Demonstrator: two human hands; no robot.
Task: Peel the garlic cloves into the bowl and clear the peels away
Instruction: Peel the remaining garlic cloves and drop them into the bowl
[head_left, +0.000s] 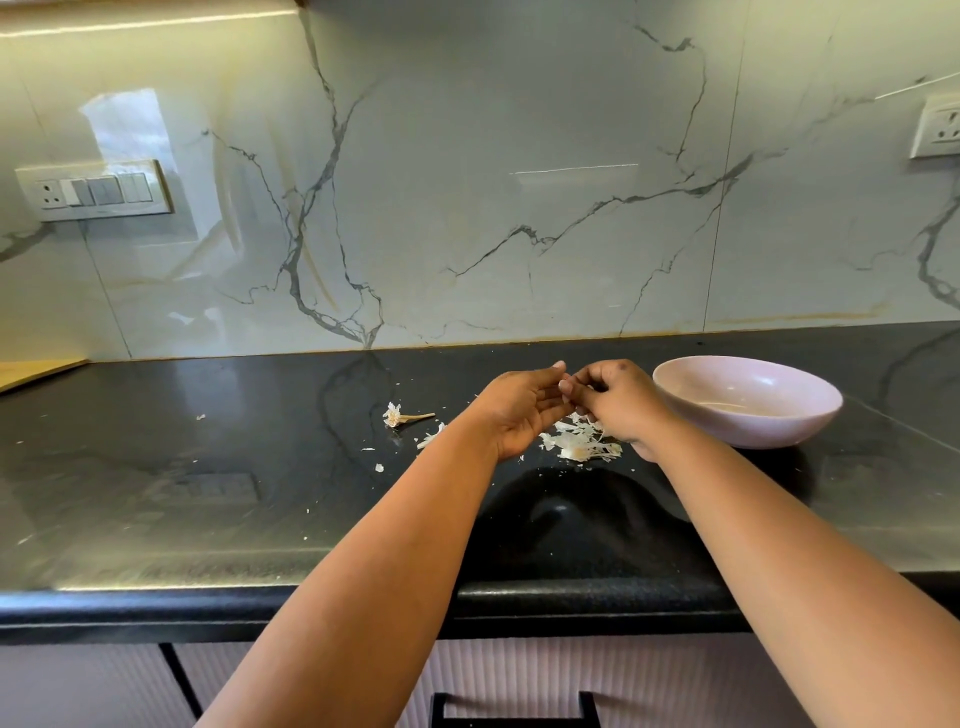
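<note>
Both hands meet above the black worktop (208, 509), just left of the bowl (748, 402). Left hand (524, 408): palm turned up and inward, fingers fairly straight and together, tips reaching the right hand; its grip reads as loose and unclenched, and whether the fingers carry anything cannot be told. Right hand (615, 400): back of the hand toward the camera, fingers curled, tips pressed together in a pinch right at the left fingertips. What it pinches is too small and too hidden to name; no clove is plainly visible between the hands. Bowl: pale pink, upright, on the worktop to the right of the right hand, close beside it; the inside shows a faint pale patch at the bottom, contents not resolvable. Peels (579, 441): a loose white heap on the worktop directly under and between the two hands, partly covered by the right wrist. A few more flakes lie left of the left wrist. Stem (402, 415): dry core of the bulb with a thin stalk, lying on the worktop left of the hands, apart from the heap. Small white specks scatter further left and toward the front edge. Behind: marble-pattern wall, switch plate (93, 189) at left, socket (937, 127) at far right.
</note>
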